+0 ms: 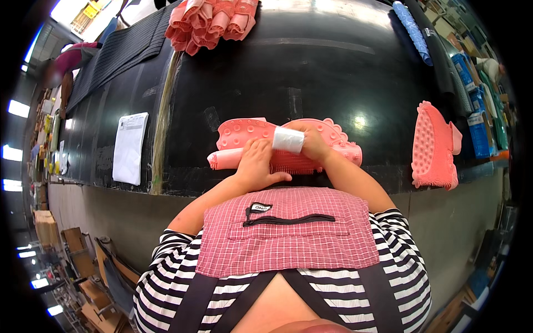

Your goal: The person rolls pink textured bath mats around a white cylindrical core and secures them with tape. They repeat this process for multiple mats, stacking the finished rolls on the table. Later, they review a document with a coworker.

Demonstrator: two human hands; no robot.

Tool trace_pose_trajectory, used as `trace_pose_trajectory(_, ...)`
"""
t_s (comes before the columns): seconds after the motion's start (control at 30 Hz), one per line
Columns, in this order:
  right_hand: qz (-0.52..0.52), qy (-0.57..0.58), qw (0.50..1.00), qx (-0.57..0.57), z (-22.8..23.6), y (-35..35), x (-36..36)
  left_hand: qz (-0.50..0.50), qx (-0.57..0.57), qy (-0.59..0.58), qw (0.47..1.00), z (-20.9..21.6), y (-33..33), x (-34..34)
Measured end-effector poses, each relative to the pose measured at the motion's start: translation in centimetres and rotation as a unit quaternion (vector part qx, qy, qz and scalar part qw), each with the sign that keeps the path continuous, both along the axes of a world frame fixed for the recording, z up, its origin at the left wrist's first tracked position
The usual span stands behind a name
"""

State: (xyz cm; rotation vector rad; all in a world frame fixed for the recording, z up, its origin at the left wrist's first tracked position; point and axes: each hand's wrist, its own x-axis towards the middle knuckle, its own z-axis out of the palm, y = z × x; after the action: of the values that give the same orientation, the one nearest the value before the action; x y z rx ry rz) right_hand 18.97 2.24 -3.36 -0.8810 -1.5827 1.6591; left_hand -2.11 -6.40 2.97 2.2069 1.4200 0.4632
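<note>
A pink rubber mat (244, 131) with round suckers and a fringe of short bristles lies partly rolled on the black table before me. My left hand (256, 164) presses on its near rolled edge, fingers bent over it and thumb stretched out to the right. A smooth white roll or band (288, 140) sits at the mat's middle. Around its right end my right hand (312, 143) is closed, with most fingers hidden behind it. Whether the white piece wraps the mat or only rests on it, I cannot tell.
More pink mats (214, 22) are heaped at the far side. Another pink mat (430, 145) lies at the right edge. White papers (130, 147) lie left of a taped seam. Dark and blue rolls (412, 33) stand far right. A person (69, 58) bends at the far left.
</note>
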Motion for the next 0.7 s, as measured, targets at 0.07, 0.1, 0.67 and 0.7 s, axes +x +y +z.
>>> trace_pose_trajectory(0.07, 0.008, 0.001, 0.997, -0.071, 0.7, 0.5, 0.1, 0.056, -0.072, -0.128, 0.988, 0.2, 0.2, -0.2)
trace_pose_trajectory(0.1, 0.007, -0.016, 0.997, -0.070, 1.0, 0.5, 0.0, 0.084, -0.094, -0.231, 0.965, -0.2, 0.3, -0.2)
trace_pose_trajectory(0.67, -0.050, -0.125, 0.959, 0.250, 3.2, -3.3, -0.4, 0.068, -0.232, -0.136, 0.961, 3.4, 8.5, 0.1)
trace_pose_trajectory(0.7, -0.063, -0.120, 0.955, 0.265, 3.5, -4.4, -0.2, 0.067, -0.237, -0.127, 0.961, 1.9, 9.0, 0.2)
